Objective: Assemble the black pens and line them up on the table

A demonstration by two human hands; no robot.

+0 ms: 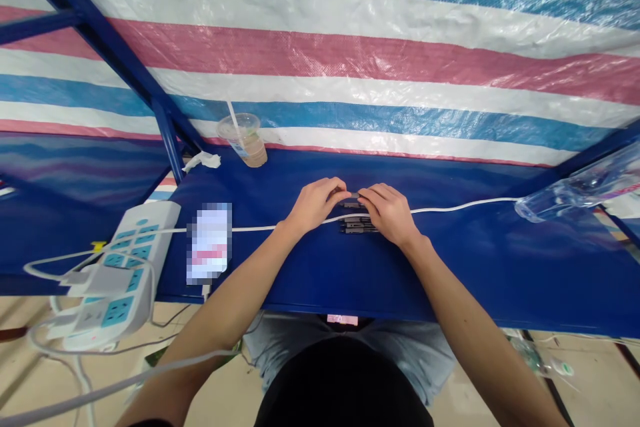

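Forearms [240,293] come in over the near edge of the blue counter [340,287] from either side, slanting inward so the two hands nearly meet at the white cable [465,205] that crosses it. From where I stand, a few slim dark pieces [357,229] lie just on the near side of that cable, side by side, their long axes running left to right, roughly along it. The right hand [390,211] is the nearer to them, partly over their right ends; the left hand [317,205] is off to their left, and the cable runs beneath both. Just beyond the cable, both hands pinch a small grey piece [355,195] between thumb and fingers, one at each end, its length seeming to stretch from hand to hand; how firm the hold is, I cannot tell. The fingers curl toward one another, knuckles up. Farther past the cable, to the left, a clear cup [255,150] stands before the striped sheet [350,53].
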